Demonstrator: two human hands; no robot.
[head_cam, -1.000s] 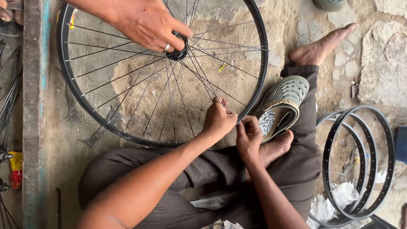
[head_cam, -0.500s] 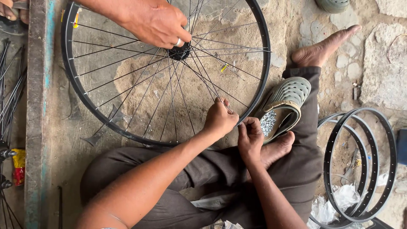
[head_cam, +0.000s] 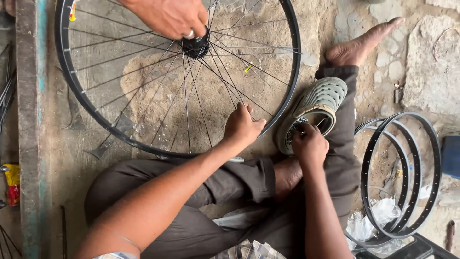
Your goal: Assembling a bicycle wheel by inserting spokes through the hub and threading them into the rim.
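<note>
A spoked bicycle wheel lies flat on the ground in front of my crossed legs. My left hand rests at its near rim, fingers pinched on a spoke. My right hand is curled, fingertips down, inside an upturned grey-green sandal that holds small metal parts. Whether it grips one is hidden. Another person's hand covers the black hub from the top of the view.
Two or three bare black rims lie stacked at the right over crumpled plastic. A bare foot stretches out at the upper right. A wooden beam runs down the left side, with a red and yellow packet beside it.
My right hand has moved from beside my foot up and right into the sandal. My left hand stays at the rim. The other person's hand has shifted slightly on the hub.
</note>
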